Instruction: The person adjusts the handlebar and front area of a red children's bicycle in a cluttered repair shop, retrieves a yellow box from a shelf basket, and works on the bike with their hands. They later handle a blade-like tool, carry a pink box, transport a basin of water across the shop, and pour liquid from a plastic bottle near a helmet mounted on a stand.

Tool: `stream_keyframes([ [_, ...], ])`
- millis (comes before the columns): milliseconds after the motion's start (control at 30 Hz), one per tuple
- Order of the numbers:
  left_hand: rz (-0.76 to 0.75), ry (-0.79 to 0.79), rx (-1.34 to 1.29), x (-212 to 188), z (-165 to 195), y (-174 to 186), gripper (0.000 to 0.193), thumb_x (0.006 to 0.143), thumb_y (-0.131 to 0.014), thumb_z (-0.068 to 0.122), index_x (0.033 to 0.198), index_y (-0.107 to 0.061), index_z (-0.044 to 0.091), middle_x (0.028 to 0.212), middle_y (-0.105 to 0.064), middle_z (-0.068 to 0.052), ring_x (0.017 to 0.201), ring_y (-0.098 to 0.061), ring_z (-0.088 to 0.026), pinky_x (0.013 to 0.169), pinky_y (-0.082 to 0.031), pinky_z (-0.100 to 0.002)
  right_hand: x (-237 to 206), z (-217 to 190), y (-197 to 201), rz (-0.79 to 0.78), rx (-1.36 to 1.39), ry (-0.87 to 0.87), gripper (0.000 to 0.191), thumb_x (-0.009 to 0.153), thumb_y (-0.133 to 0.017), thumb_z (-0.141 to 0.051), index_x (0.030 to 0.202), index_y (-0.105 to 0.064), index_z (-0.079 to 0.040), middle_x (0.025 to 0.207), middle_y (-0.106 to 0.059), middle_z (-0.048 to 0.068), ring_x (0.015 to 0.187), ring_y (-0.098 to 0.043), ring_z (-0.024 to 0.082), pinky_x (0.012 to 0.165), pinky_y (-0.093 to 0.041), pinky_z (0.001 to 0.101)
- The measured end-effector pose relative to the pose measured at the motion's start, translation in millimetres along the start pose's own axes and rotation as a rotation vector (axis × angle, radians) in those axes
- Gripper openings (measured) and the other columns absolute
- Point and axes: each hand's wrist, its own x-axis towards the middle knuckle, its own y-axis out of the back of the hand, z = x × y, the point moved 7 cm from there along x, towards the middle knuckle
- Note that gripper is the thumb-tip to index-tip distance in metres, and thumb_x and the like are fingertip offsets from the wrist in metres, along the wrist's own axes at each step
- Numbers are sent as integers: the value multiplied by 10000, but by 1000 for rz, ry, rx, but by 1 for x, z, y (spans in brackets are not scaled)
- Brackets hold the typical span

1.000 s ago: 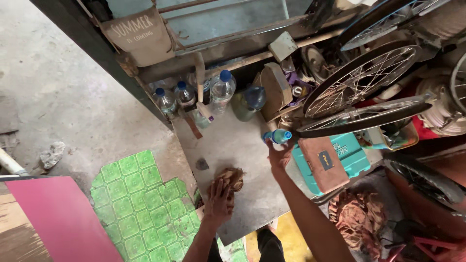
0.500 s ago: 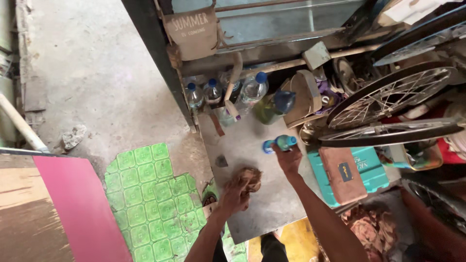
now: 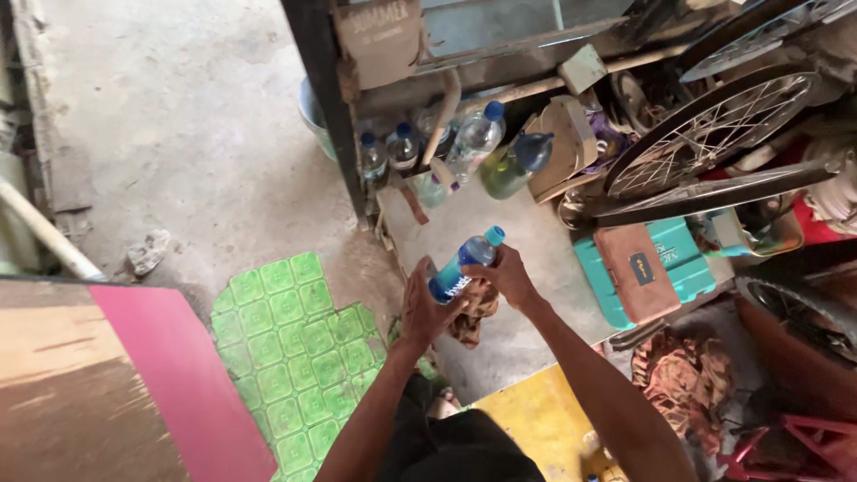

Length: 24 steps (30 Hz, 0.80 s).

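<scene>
Seemingly so that both hands can work on it, the blue-capped plastic bottle (image 3: 466, 262) is held tilted in the head view, cap up and to the right, above the grey slab (image 3: 536, 259) and a crumpled brown rag (image 3: 473, 308). The right hand (image 3: 509, 275) curls closed around its upper body, while the left hand (image 3: 424, 308) cups its lower end, fingers partly folded against it. More bottles (image 3: 469, 147) stand near the back beside a bicycle wheel (image 3: 714, 129).

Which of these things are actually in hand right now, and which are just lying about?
In hand:
blue-capped bottle, held by left hand and right hand
brown rag under them

Lying about:
bottles by the post
bicycle wheel
teal box
green mat
</scene>
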Motion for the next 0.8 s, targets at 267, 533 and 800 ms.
stream_keyframes([
  [267,56,121,-119,-48,-9,31,596,748,-903,306,1202,-636,28,1037,-740,-172,977,-724,-333,821,-554,-440,-38,-53,-55,-320,-92,248,553,872,-786,-96,1374,-581,18,1206,-689,95,978,-685,139,836,-587,304],
  [533,-44,187,-271,-65,-25,83,550,771,-874,304,1185,-660,13,958,-756,-103,840,-706,-179,765,-570,-355,-70,-88,-109,-428,-118,271,675,866,-649,-59,1511,-457,-3,1379,-654,153,928,-728,164,721,-585,291],
  [800,-113,329,-505,-59,-85,163,478,822,-863,261,1171,-679,-7,950,-711,-46,850,-627,-115,762,-529,-296,-15,-119,-214,-490,-271,493,661,877,-686,-79,1497,-462,-36,1371,-632,142,961,-725,162,773,-597,292],
])
